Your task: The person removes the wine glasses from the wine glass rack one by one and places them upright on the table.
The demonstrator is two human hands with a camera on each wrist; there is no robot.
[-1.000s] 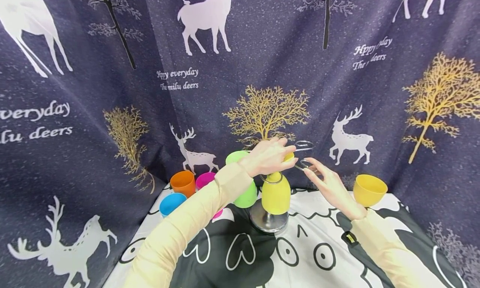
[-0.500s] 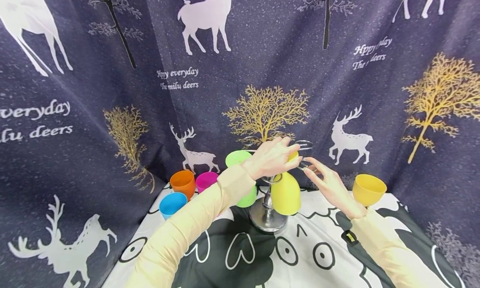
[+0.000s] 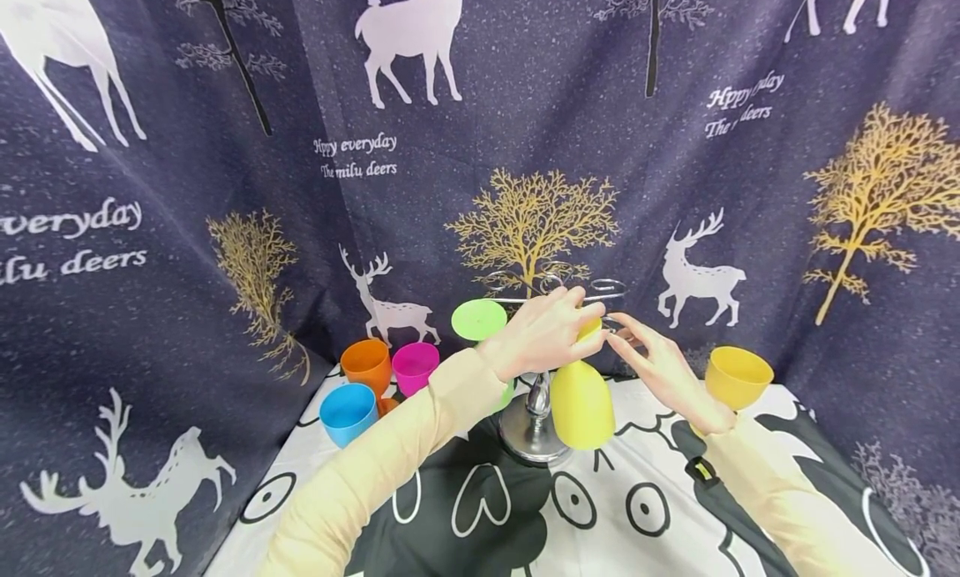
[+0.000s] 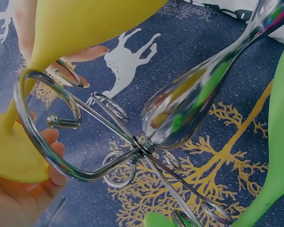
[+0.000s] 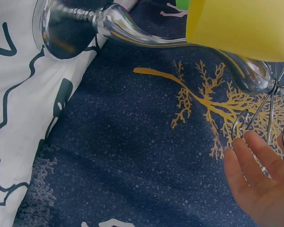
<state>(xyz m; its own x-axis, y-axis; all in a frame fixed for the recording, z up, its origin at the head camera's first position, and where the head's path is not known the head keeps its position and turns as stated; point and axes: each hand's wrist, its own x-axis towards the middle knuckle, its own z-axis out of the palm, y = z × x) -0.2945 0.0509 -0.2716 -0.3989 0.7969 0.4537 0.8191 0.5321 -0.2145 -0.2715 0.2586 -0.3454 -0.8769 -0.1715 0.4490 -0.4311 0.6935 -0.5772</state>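
My left hand [image 3: 543,331] grips the foot of a yellow goblet [image 3: 582,406], which hangs bowl-down. In the left wrist view the goblet's stem is right at a curled ring [image 4: 26,94] of a chrome goblet rack [image 4: 184,104]. My right hand [image 3: 667,377] pinches one of the rack's wire arms at its tip, thumb and forefinger close together. A green goblet [image 3: 480,319] hangs upside down from the rack's left side, its bowl mostly hidden behind my left forearm.
At the left stand an orange cup [image 3: 366,364], a magenta cup [image 3: 415,367] and a blue cup [image 3: 348,412]. Another yellow goblet [image 3: 738,377] stands upright at the right. A patterned cloth [image 3: 517,510] covers the table, and a dark deer-print curtain [image 3: 420,202] hangs close behind the rack.
The yellow goblet has shifted right and somewhat down, away from the rack's post, along with my left hand. My right hand keeps its place at the wire arm.
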